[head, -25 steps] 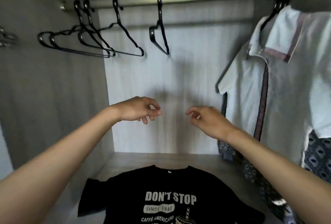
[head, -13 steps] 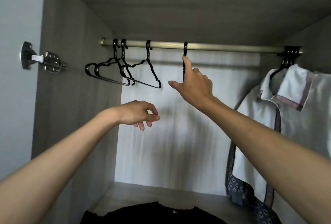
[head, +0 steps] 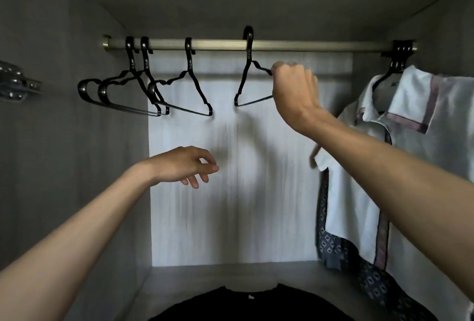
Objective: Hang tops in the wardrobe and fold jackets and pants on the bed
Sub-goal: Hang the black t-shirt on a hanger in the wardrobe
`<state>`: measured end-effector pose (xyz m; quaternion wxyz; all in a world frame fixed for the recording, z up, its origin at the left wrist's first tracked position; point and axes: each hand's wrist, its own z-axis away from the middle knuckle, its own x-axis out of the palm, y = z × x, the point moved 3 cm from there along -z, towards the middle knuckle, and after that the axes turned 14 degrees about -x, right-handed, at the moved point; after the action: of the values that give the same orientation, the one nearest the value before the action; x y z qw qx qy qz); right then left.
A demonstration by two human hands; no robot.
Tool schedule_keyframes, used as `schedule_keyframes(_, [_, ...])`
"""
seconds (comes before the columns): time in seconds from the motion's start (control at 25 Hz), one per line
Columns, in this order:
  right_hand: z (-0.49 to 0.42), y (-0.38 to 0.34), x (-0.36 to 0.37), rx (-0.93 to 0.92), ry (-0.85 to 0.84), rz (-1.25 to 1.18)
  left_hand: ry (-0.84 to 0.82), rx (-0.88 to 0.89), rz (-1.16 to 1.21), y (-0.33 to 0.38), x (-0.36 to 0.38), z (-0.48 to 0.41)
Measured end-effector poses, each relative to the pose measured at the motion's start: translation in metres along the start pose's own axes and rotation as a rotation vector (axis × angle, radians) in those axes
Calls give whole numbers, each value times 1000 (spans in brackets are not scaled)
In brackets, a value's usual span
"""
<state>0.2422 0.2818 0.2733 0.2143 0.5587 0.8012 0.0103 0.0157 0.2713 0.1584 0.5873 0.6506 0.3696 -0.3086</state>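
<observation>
Right hand (head: 295, 92) grips a black hanger (head: 249, 53), hiding its right shoulder.

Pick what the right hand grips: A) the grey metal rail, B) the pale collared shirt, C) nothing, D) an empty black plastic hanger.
D: the right hand curls round one shoulder of the empty black plastic hanger, whose hook sits over the grey metal rail; the left hand holds nothing.

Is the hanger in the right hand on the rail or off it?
On, but raised: the black plastic hanger has its hook over the metal rail, higher than the other hangers' hooks. The right hand grips its arm.
</observation>
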Motion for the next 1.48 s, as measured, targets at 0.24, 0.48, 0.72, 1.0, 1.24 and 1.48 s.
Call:
schedule_keyframes(0.24, [80, 30, 29, 21, 163, -139, 38, 98, 162, 4, 36, -6])
schedule_keyframes(0.48, [261, 54, 78, 297, -13, -771, 375, 51, 138, -15, 115, -5])
schedule_keyframes(0.72, [370, 62, 122, 737, -327, -1333, 177, -178, -322, -90, 203, -4])
schedule_keyframes(1.0, [412, 44, 197, 469, -920, -1209, 115, -42, -378, -125, 258, -39])
schedule_keyframes(1.24, [411, 31, 273, 600, -764, -1074, 63, 83, -73, -142, 316, -130])
schedule_keyframes(1.48, [467, 88, 287, 901, -837, -733, -167, -191, -122, -227, 379, -214])
